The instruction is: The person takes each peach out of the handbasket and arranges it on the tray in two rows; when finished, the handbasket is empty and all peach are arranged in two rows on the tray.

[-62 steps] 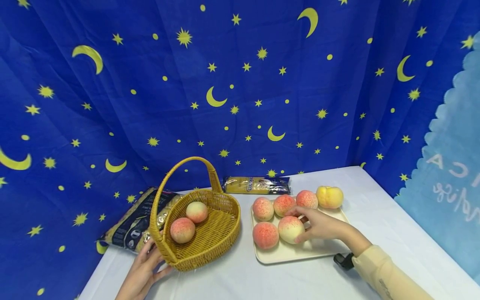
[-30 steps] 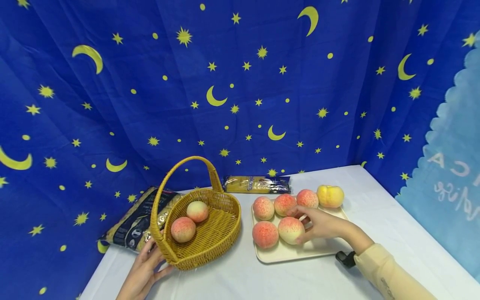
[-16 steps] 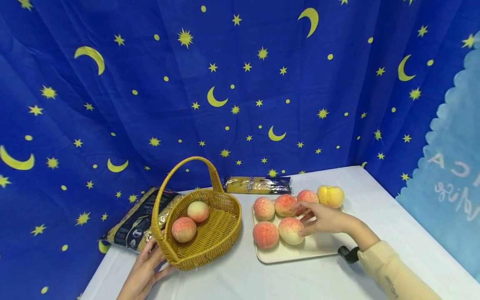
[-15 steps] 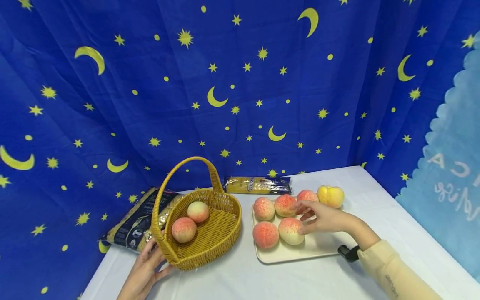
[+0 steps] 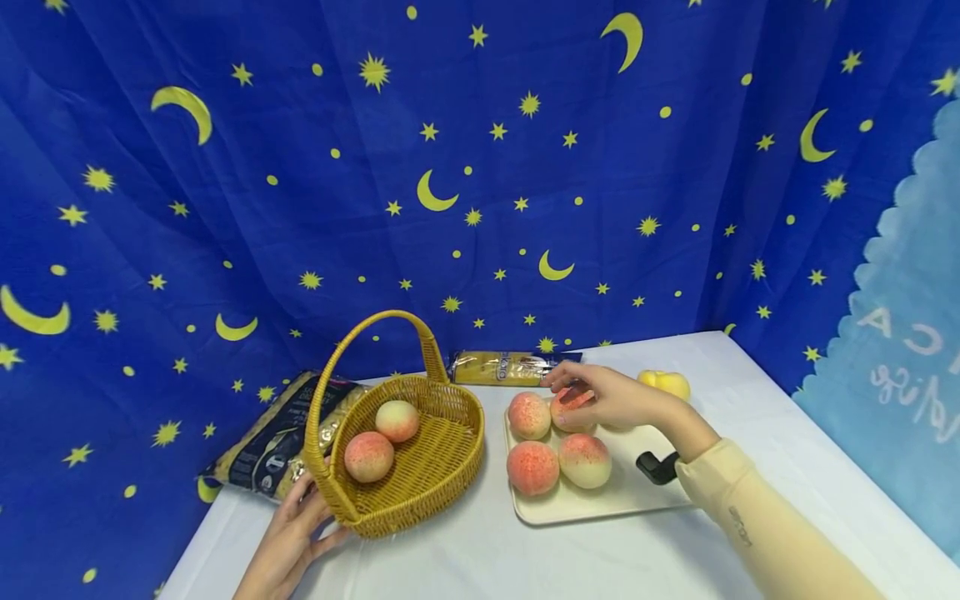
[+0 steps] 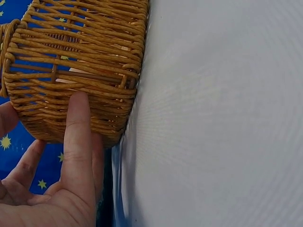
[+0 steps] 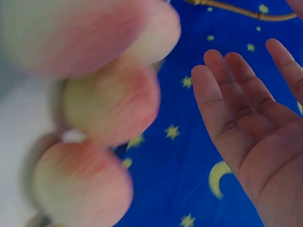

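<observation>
My left hand (image 5: 288, 533) rests its extended fingers against the near-left end of a wicker basket (image 5: 450, 487). In the left wrist view, one straight finger (image 6: 78, 142) presses on the woven wall. Two peaches, one pale-topped (image 5: 397, 421) and one redder (image 5: 368, 457), sit inside the basket. My right hand (image 5: 611, 396) hovers over the back row of peaches on a cream tray (image 5: 555, 516), fingers stretched and apart from the fruit in the right wrist view. It partly covers a red peach (image 5: 572, 417). In front lie a pink peach (image 5: 533, 467) and a white-and-pink peach (image 5: 585, 461).
Another speckled peach (image 5: 528, 415) is at the tray's back left; a yellow peach (image 5: 666, 384) is at its back right. A dark packet (image 5: 262, 450) lies behind the basket, and a pasta packet (image 5: 502, 367) along the table's back. A starry blue curtain (image 5: 480, 167) hangs behind.
My right hand has come off the white-and-pink front peach and moved up and back over the rear row. That peach stays on the tray. The left hand and basket hold their place.
</observation>
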A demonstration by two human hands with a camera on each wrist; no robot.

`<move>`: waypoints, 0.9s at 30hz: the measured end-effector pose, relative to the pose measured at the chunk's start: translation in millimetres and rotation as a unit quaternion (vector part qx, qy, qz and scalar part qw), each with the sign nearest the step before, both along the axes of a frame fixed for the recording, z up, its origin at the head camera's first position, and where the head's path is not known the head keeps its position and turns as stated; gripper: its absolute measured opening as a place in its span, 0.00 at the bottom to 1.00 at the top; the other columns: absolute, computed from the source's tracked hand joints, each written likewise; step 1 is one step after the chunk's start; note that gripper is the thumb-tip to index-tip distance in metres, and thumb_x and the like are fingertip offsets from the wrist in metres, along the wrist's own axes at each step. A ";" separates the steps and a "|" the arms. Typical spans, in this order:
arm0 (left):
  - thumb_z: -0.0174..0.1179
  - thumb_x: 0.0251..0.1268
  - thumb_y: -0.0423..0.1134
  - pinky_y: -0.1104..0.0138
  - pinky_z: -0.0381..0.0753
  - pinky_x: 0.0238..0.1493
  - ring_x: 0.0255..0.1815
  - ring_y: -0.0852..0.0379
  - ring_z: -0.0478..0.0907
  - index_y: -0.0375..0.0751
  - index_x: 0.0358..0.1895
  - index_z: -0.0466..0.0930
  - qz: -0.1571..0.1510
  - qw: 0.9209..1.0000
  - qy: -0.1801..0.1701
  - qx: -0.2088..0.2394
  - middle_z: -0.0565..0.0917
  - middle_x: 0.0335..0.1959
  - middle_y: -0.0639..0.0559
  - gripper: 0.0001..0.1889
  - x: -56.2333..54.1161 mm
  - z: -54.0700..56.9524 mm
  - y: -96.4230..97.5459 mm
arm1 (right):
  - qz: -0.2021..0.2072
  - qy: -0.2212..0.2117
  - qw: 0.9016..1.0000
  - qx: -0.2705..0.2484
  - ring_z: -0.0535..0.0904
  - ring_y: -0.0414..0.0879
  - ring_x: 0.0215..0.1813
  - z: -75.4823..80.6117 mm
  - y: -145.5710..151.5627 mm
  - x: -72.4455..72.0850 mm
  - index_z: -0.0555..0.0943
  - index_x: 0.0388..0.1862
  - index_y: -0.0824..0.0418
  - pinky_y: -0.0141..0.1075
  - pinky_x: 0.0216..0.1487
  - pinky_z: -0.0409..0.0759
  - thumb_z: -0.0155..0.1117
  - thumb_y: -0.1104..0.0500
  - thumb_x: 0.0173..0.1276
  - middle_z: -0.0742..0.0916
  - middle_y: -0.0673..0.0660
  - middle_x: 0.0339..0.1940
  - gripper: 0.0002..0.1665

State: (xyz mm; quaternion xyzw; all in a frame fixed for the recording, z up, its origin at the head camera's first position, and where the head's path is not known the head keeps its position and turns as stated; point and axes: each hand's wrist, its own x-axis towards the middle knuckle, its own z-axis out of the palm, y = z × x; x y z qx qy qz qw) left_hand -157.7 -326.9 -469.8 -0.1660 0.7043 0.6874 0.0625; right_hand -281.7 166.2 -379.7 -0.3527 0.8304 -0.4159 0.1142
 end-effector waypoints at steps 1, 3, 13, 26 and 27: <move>0.57 0.85 0.50 0.45 0.89 0.63 0.60 0.61 0.81 0.54 0.90 0.41 0.000 1.000 0.000 0.000 0.67 0.82 0.42 0.42 0.1 0.1 -0.1 | 0.005 -0.002 1.000 -0.002 0.84 0.66 0.66 3.6 -6.8 -2.0 0.77 0.70 0.62 0.55 0.68 0.86 0.75 0.55 0.74 0.85 0.68 0.65 0.30; 0.57 0.85 0.50 0.45 0.89 0.63 0.59 0.62 0.82 0.55 0.90 0.41 0.000 1.000 0.001 -0.001 0.69 0.81 0.44 0.42 0.5 0.3 -0.4 | 0.019 -0.009 1.000 -0.005 0.83 0.66 0.67 10.0 -21.1 -6.0 0.75 0.71 0.61 0.54 0.69 0.85 0.74 0.56 0.75 0.84 0.66 0.66 0.30; 0.59 0.84 0.52 0.45 0.89 0.63 0.59 0.61 0.81 0.59 0.89 0.47 0.004 1.000 0.000 -0.006 0.75 0.75 0.54 0.40 1.5 1.1 -0.3 | 0.070 -0.015 0.997 0.037 0.85 0.55 0.67 32.2 -101.1 -25.7 0.74 0.75 0.53 0.48 0.71 0.84 0.75 0.50 0.74 0.83 0.59 0.69 0.34; 0.56 0.86 0.47 0.44 0.90 0.61 0.58 0.59 0.82 0.57 0.88 0.50 0.007 1.000 0.003 -0.017 0.75 0.74 0.46 0.36 0.2 3.6 2.3 | 0.101 -0.019 0.991 0.086 0.78 0.55 0.75 28.5 -188.9 -42.1 0.73 0.75 0.50 0.44 0.72 0.81 0.76 0.48 0.73 0.80 0.59 0.74 0.35; 0.56 0.86 0.48 0.44 0.90 0.61 0.57 0.59 0.82 0.57 0.88 0.49 0.007 1.000 0.002 -0.021 0.72 0.77 0.43 0.36 -0.2 4.2 2.9 | 0.101 -0.016 0.991 0.089 0.77 0.55 0.76 27.6 -193.7 -42.5 0.74 0.75 0.51 0.46 0.74 0.80 0.76 0.47 0.73 0.80 0.60 0.74 0.35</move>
